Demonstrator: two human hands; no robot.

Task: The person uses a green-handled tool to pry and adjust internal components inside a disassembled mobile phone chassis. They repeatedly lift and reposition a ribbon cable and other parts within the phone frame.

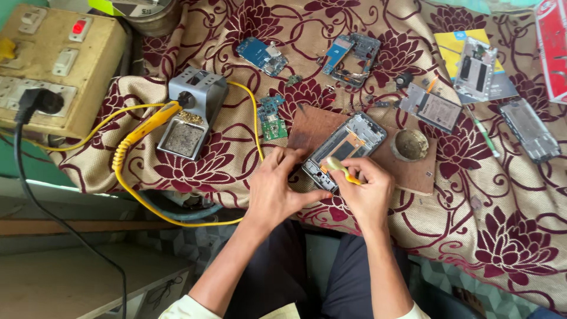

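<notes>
The forearms come up from the bottom edge, sleeves cut off there, and meet over a phone frame (345, 149) that lies on a brown board (413, 171) at the near middle of the flowered cloth (508, 236). The left hand (277, 188) hides the frame's near-left corner; its fingers curl down onto that end and the thumb points right along the near edge, so it seems to pin the frame, though the grip itself is out of sight. The right hand (369, 189) is closed narrow around a small yellow tool (341, 168), whose pale tip rests on the frame's near part; what kind of tool it is cannot be made out. Just right of the frame on the board sits a round tin (411, 144). To the left stands a grey iron stand (192, 112) with a yellow soldering iron (150, 121) in it, its coiled cord (127, 177) looping near. Far left is a switch box (59, 65), partly cut off. Small boards (271, 121) and opened phones (354, 56) lie further back, and more phone parts (528, 130) far right; their details are too small to tell.
</notes>
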